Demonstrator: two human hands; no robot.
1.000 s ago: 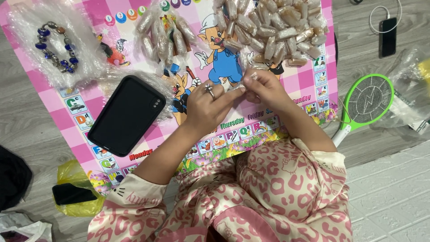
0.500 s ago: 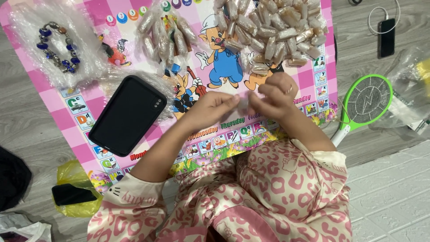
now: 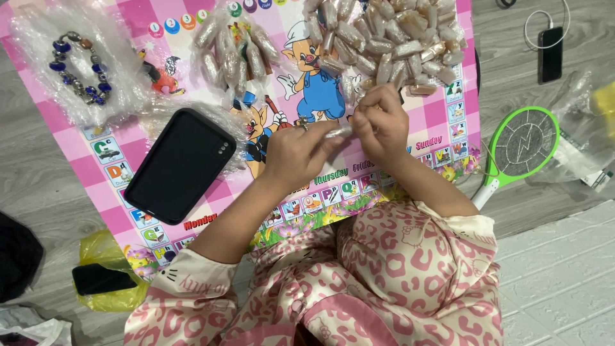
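Observation:
My left hand (image 3: 296, 150) and my right hand (image 3: 379, 123) meet over a pink cartoon play mat (image 3: 448, 122). Between their fingertips they hold one small clear-wrapped packet (image 3: 337, 132). A ring shows on my left hand. Just beyond my right hand lies a heap of several similar wrapped packets (image 3: 384, 38). A smaller bunch of packets (image 3: 234, 51) lies at the mat's upper middle. A black phone case (image 3: 179, 164) rests on crinkled plastic left of my left hand.
A blue bead bracelet (image 3: 78, 68) lies on bubble wrap at the mat's top left. A green racket-shaped swatter (image 3: 516, 150) and a charging phone (image 3: 551, 54) lie on the wooden floor to the right. A yellow bag (image 3: 109, 272) with a dark object sits lower left.
Both hands have shifted slightly away from the body and to the right, fingers working on the small packet held between them. Nothing else on the mat has moved.

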